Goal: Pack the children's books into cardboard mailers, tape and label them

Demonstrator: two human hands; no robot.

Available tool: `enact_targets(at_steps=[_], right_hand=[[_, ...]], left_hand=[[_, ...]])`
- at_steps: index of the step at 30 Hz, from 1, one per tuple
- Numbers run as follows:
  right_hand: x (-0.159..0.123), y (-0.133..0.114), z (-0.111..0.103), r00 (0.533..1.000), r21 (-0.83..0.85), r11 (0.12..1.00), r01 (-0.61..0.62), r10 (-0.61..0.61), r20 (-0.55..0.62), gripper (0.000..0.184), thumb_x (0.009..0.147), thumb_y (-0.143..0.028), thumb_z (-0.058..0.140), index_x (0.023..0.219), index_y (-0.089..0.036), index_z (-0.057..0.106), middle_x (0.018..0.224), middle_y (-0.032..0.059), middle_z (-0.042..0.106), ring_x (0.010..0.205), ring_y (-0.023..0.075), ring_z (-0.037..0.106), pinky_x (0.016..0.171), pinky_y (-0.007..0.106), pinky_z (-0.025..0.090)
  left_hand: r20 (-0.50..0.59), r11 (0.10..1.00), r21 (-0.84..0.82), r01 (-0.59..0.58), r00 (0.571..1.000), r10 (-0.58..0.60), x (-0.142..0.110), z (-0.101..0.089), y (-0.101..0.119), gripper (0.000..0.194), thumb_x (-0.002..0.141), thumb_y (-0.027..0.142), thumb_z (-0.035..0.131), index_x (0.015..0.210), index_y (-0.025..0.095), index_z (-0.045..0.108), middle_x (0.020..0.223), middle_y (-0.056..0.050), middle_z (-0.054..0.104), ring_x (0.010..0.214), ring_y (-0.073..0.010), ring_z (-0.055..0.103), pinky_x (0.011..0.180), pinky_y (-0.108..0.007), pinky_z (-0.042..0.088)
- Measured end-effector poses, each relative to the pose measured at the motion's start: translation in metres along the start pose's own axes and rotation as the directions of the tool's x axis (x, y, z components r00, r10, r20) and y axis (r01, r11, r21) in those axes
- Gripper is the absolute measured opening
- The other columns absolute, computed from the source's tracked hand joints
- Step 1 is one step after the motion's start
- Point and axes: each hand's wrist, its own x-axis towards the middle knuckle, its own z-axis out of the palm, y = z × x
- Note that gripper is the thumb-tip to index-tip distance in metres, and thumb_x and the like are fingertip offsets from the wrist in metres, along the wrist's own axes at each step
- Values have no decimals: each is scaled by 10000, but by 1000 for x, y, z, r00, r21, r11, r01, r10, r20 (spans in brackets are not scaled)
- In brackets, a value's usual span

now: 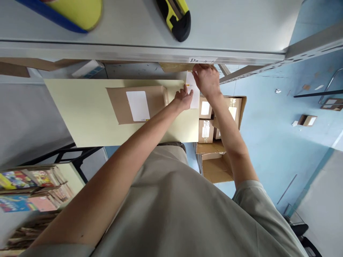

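Note:
A white paper sheet with a small orange-yellow mark lies at the right end of a pale yellow board. On its left edge rests my left hand, index finger stretched out and the others loosely bent apart. My right hand is closed at the sheet's upper right part, just under the shelf edge; its fingertips are partly hidden. Left of both hands, a flat brown cardboard box with a blank-looking white label lies on the board.
Above the board runs a grey metal shelf bearing a yellow-and-black utility knife. Open cartons with small labelled boxes stand at right. Books fill a rack at lower left. Scraps and a small box lie on the blue floor.

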Motion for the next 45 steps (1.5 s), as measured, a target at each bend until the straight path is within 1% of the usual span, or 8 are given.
enact_targets(at_steps=[8,14,23,25,28,31,36,45], right_hand=[[-1,1,-10,989,-49,989,-141,143,30,446,1297,-360,378,1338,-189,788,1414,180,834,1282,312,708,1146,446,488],[-12,36,1,947,189,947,-261,289,-138,152,1234,-311,631,1215,-252,770,1358,104,830,1184,278,687,1084,429,504],[-96,34,-13,787,695,717,-41,451,-420,405,1156,-706,673,1052,-316,682,1159,91,803,1085,286,729,1023,476,608],[-121,18,-20,797,782,623,-9,477,-371,438,1094,-739,746,1038,-307,703,1104,72,795,1005,269,742,924,460,632],[-157,4,-24,834,877,479,-33,498,-240,484,1025,-782,797,1024,-304,717,981,27,750,898,224,726,789,400,657],[-185,0,-20,869,922,368,-120,489,-82,524,994,-836,794,1001,-318,720,828,-16,657,763,183,680,673,343,670],[-204,-20,-4,883,943,252,-217,462,80,509,907,-811,901,947,-329,744,691,-61,533,592,151,564,551,317,663],[-202,-70,13,933,928,305,-216,344,104,518,901,-805,934,969,-314,784,688,-64,515,607,134,573,592,304,716]], left_hand=[[-7,999,-19,38,999,-38,11,8,13,1401,879,794,850,1951,163,204,2025,-254,83,1763,-568,331,1423,-647,333],[-30,998,-55,31,999,-33,13,16,17,1430,874,794,856,1942,109,197,2017,-290,28,1778,-635,273,1416,-713,316],[-117,976,-216,-20,993,-5,3,11,19,1372,864,806,885,1936,197,282,2033,-234,34,1819,-669,117,1423,-796,258],[-99,969,-246,17,994,-43,-11,7,15,1258,930,715,876,1911,143,333,2020,-273,65,1824,-650,152,1414,-757,332],[-113,898,-427,-105,992,62,-53,8,-4,924,1027,512,808,1789,71,527,1853,-335,484,1678,-527,535,1332,-626,528],[-187,620,-720,-311,948,258,-113,18,-36,538,975,404,806,1428,113,814,1467,-254,818,1243,-356,819,1029,-490,719],[-268,365,-873,-323,944,194,-203,33,-79,254,857,355,848,1026,165,845,1189,-182,888,879,-222,803,630,-298,626],[-382,365,-844,-394,918,108,-259,53,-121,227,898,377,828,811,188,737,933,-126,843,743,-181,763,609,-284,606]])
